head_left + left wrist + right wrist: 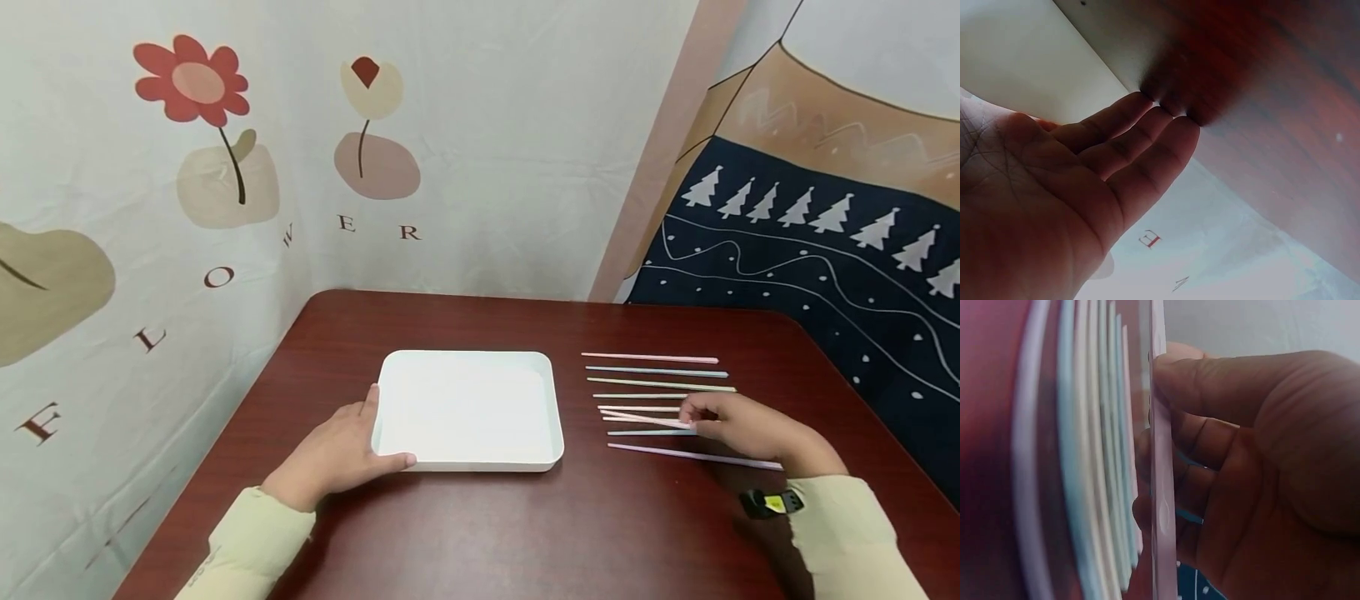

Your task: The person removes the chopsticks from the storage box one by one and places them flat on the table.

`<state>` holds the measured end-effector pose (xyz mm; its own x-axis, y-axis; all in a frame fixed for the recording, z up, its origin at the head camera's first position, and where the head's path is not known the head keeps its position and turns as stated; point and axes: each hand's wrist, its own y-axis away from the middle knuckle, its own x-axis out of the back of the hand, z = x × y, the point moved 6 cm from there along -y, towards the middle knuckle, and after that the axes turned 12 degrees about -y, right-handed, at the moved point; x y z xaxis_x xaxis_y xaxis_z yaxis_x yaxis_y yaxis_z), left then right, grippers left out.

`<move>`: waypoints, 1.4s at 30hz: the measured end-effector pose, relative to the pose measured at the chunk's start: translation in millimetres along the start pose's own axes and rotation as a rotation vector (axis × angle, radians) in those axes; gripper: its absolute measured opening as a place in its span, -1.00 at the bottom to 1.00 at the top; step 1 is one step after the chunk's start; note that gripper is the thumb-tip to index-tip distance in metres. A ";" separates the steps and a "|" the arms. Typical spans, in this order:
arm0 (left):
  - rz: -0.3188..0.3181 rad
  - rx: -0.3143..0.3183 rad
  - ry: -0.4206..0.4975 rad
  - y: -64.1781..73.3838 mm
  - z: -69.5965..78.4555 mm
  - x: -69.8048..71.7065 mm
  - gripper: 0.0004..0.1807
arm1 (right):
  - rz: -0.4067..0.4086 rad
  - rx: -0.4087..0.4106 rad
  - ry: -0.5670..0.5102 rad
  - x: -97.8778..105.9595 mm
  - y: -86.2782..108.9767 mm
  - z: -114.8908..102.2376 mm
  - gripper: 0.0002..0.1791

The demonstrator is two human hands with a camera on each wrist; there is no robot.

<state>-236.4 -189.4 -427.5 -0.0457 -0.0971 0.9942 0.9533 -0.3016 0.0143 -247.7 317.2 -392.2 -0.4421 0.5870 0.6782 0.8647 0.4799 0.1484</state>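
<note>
A white rectangular tray (468,408) lies on the brown table. My left hand (330,450) touches its left front corner, thumb along the front rim and fingers extended at the left side. In the left wrist view, the left hand (1085,175) has fairly straight fingertips down by the tabletop, beside the tray (1041,56). My right hand (750,425) pinches a pale pink chopstick (637,417) between thumb and fingers. The right wrist view shows that chopstick (1163,487) held above the others by the right hand (1235,444).
Several pastel chopsticks lie roughly parallel right of the tray, including a pink one (648,357) farthest back and a lilac one (690,454) nearest the front. A patterned white cloth (487,167) and a dark blue tree-print cloth (787,258) hang behind the table (480,533).
</note>
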 end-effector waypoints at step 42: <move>0.025 -0.016 0.006 0.4 -1.0 1.8 0.39 | -0.048 -0.078 -0.049 -15.6 20.2 26.3 -0.86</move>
<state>-236.4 -190.6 -425.8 -0.0241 -0.1100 0.9936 0.9492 -0.3146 -0.0118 -229.5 334.8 -418.7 -0.4926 0.5966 0.6336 0.8575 0.4569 0.2365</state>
